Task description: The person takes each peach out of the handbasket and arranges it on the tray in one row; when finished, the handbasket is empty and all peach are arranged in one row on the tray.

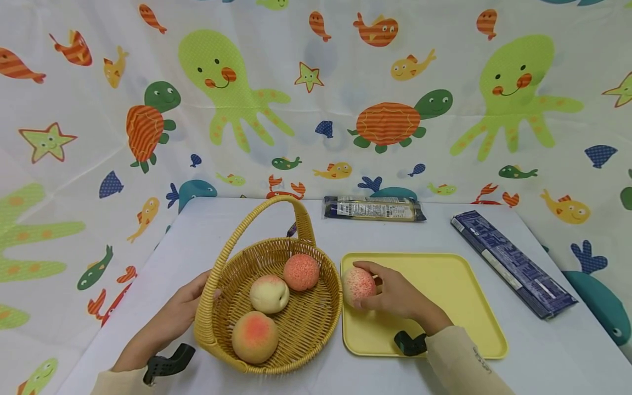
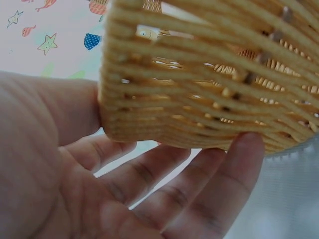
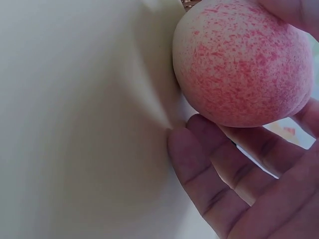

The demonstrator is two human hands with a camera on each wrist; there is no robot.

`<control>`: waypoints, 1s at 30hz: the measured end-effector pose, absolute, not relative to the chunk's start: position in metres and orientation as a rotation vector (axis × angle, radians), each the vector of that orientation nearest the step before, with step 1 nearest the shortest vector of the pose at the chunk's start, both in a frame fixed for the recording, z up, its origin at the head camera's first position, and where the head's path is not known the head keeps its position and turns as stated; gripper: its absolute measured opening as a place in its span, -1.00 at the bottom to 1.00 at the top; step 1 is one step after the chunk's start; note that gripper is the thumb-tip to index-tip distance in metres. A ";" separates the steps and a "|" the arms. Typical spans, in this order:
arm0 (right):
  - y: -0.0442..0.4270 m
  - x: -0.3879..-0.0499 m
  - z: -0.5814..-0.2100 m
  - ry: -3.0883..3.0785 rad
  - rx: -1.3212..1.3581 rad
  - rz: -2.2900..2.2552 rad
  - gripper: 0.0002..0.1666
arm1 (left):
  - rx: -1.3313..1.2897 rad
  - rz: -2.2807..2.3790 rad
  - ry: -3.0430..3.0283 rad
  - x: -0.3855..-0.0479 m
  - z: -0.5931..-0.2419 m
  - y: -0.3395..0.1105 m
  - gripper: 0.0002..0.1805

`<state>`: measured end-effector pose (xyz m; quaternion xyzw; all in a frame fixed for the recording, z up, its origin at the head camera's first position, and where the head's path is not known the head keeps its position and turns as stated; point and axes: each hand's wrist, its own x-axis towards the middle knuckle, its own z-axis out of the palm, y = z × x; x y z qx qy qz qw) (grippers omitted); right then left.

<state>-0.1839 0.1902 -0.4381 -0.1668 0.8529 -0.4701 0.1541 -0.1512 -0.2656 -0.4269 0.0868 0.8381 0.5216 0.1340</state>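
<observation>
A yellow wicker basket (image 1: 280, 362) with a tall arched handle stands at the middle left of the table. Inside it lie a red-speckled peach (image 1: 301, 272), a pale peach (image 1: 269, 294) and an orange-red peach (image 1: 255, 337). My left hand (image 1: 185, 307) holds the basket's left side, thumb and fingers against the weave (image 2: 209, 99) in the left wrist view. At the left end of a yellow tray (image 1: 434, 274), my right hand (image 1: 397, 293) grips a white peach with red speckles (image 1: 358, 286) between thumb and fingers. In the right wrist view that peach (image 3: 244, 64) hides part of the thumb.
A dark packet with a clear edge (image 1: 375, 209) lies along the back of the table. To the right of the tray, a long purple packet (image 1: 513, 263) lies at a slant. Behind the table hangs a cloth (image 1: 276, 66) printed with sea animals.
</observation>
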 end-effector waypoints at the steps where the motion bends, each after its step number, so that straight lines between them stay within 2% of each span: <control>1: 0.190 -0.184 -0.438 2.438 -0.480 -1.351 0.03 | 0.252 1.512 2.429 -0.151 -0.427 -0.266 -0.34; 30: 0.191 -0.182 -0.442 2.420 -0.481 -1.378 0.04 | 0.270 1.543 2.403 -0.151 -0.429 -0.267 -0.34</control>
